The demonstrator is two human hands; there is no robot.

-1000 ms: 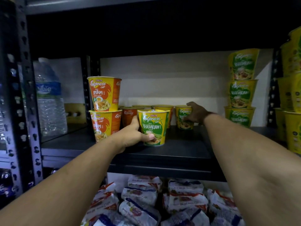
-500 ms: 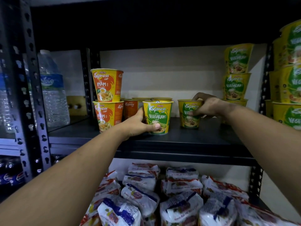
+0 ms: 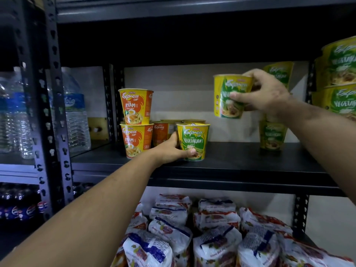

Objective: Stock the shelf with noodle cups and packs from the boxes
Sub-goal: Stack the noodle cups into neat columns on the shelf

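On the black shelf (image 3: 240, 160) stands a yellow-green vegetarian noodle cup (image 3: 193, 141); my left hand (image 3: 171, 149) grips its lower left side. My right hand (image 3: 265, 95) holds a second vegetarian cup (image 3: 229, 95) in the air above the shelf, tilted slightly. Two orange Ayam cups (image 3: 135, 122) are stacked at the shelf's left, with more orange cups (image 3: 161, 132) behind them. A stack of vegetarian cups (image 3: 273, 132) rises at the back right, partly hidden by my right hand.
More vegetarian cups (image 3: 339, 78) fill the neighbouring rack at far right. Water bottles (image 3: 75, 112) stand on the left rack, soda bottles (image 3: 21, 209) below them. White noodle packs (image 3: 202, 228) are piled on the lower shelf. A black upright post (image 3: 55, 112) divides the racks.
My right hand has lifted its vegetarian cup off the shelf, up and to the right. My left hand stays on the front vegetarian cup. The camera has moved closer.
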